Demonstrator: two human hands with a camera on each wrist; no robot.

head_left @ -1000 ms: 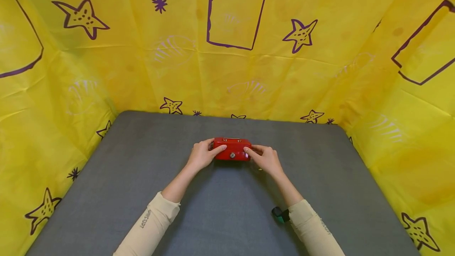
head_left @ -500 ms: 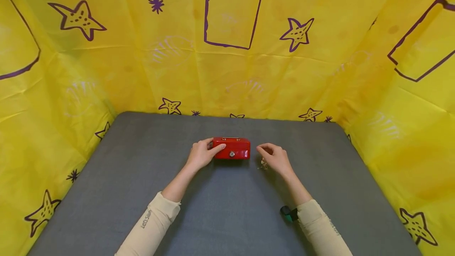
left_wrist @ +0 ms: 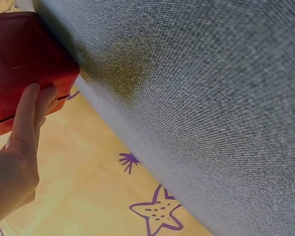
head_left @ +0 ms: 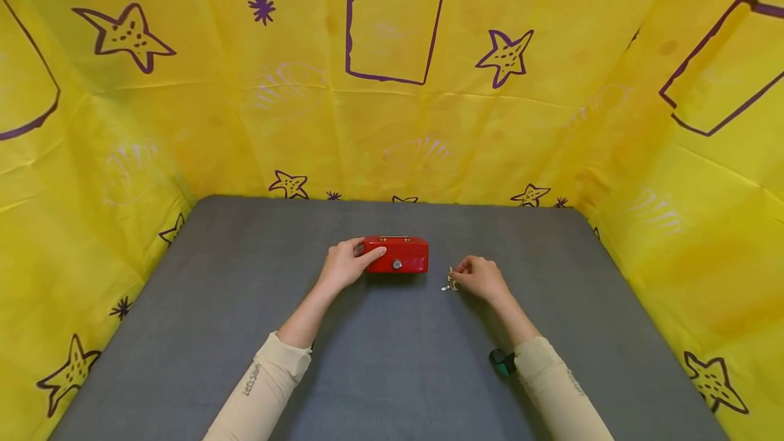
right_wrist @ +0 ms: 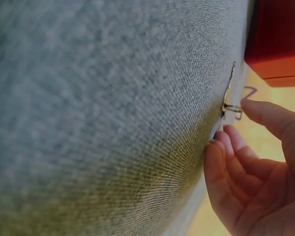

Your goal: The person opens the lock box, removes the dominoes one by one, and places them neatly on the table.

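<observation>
A small red metal cash box (head_left: pixel 401 254) with a keyhole on its front stands near the middle of the grey mat (head_left: pixel 380 366). My left hand (head_left: pixel 366 249) grips its left end, thumb on the front and fingers over the top; the left wrist view shows the thumb (left_wrist: pixel 28 115) lying on the box (left_wrist: pixel 24 49). My right hand (head_left: pixel 456 279) is down on the mat just right of the box, fingers curled onto a small bunch of keys (head_left: pixel 449 284). In the right wrist view the thumb (right_wrist: pixel 265 118) touches the key ring (right_wrist: pixel 231 109), with the fingertips just below it.
Yellow sheeting with purple stars (head_left: pixel 392 121) walls in the mat at the back and on both sides. A green device (head_left: pixel 501 361) sits at my right wrist. Bare grey mat lies in front of the box and on either side.
My right hand has left the box's right end, moved right and down to the mat, and curled its fingers onto the keys. The left hand stays on the box.
</observation>
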